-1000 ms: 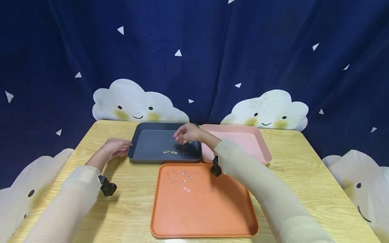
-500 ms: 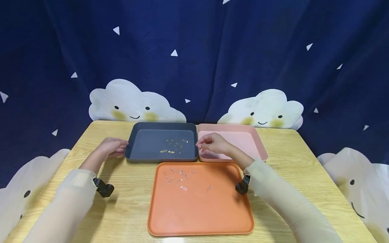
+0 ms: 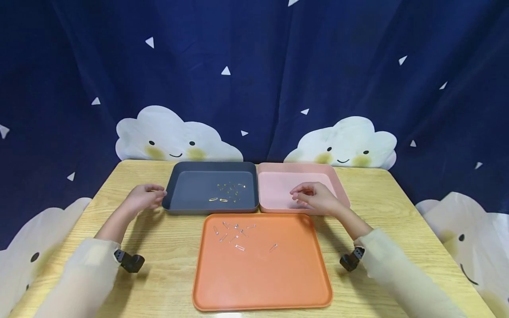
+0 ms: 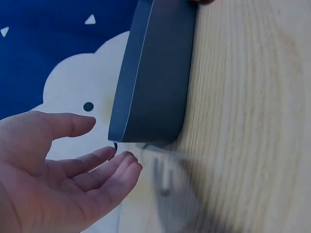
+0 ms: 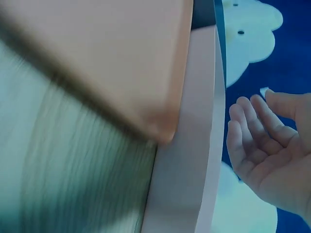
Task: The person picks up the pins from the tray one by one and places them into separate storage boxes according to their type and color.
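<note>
My left hand [image 3: 145,196] hovers at the left end of the dark grey tray [image 3: 195,190]. In the left wrist view its thumb and fingers are spread apart beside the tray corner [image 4: 146,97], with nothing between them. Over the pink tray [image 3: 274,187] is my right hand [image 3: 316,197], fingers loosely bent and holding nothing; the right wrist view shows its palm [image 5: 274,160] bare. Several gold safety pins [image 3: 223,200] and tiny gold pieces [image 3: 232,191] lie in the grey tray's right half. Several silver safety pins [image 3: 240,247] lie on the orange tray [image 3: 262,282], mostly toward its far left.
Grey and pink trays stand side by side at the back of the wooden table [image 3: 374,207], with the orange tray in front of them. A dark blue curtain [image 3: 254,88] with cloud prints hangs behind. Each wrist carries a small black camera [image 3: 129,261].
My right hand has moved right from above the gold pieces in the grey tray to above the pink tray. My left hand has drawn slightly left from the grey tray's edge.
</note>
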The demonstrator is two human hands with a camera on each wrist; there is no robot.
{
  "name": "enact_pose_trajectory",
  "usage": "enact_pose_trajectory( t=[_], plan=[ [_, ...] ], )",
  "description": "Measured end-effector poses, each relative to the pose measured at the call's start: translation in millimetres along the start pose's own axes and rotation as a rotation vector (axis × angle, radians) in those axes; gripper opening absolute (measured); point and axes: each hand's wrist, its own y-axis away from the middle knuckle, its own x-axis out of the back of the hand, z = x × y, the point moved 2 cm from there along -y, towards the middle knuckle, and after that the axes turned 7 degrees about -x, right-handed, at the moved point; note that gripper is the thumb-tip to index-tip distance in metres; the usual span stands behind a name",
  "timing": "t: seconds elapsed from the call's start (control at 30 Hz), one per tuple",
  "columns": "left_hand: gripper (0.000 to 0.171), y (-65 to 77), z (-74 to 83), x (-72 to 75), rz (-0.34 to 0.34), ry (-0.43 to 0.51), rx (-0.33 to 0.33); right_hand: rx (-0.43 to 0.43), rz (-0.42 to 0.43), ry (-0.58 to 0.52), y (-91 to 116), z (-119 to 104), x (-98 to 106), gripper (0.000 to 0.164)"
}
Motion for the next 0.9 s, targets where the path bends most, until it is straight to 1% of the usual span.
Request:
enact_pose_trajectory(
  t=[0.23, 0.3, 0.47, 0.53, 0.6, 0.73, 0.83, 0.9],
  plan=[
    [0.057, 15.6, 8.6, -7.4, 0.005, -0.047, -0.028, -0.025, 0.068, 0.008, 17.2, 22.9, 30.3, 0.029],
    [0.058, 19.2, 10.8, -8.8, 0.004, -0.078, -0.044, -0.042, 0.088, 0.016, 21.8, 27.6, 38.9, 0.03],
    [0.061, 28.3, 15.6, -12.4, -0.003, -0.205, -0.074, -0.096, 0.139, 0.033, 33.5, 39.5, 59.2, 0.036],
    [0.062, 31.7, 17.5, -14.1, 0.001, -0.254, -0.082, -0.113, 0.176, 0.071, 37.5, 43.2, 66.5, 0.037],
    [0.063, 34.5, 20.3, -16.1, 0.005, -0.28, -0.091, -0.118, 0.222, 0.124, 39.8, 46.2, 73.3, 0.038],
    [0.061, 38.3, 28.3, -21.6, 0.02, -0.339, -0.146, -0.121, 0.303, 0.205, 40.5, 51.7, 84.3, 0.039],
    [0.059, 42.0, 36.0, -27.0, 0.02, -0.377, -0.186, -0.147, 0.324, 0.199, 39.6, 59.9, 90.3, 0.041],
    [0.059, 44.6, 40.9, -30.8, 0.02, -0.396, -0.209, -0.167, 0.331, 0.164, 39.4, 66.8, 93.5, 0.041]
  ],
)
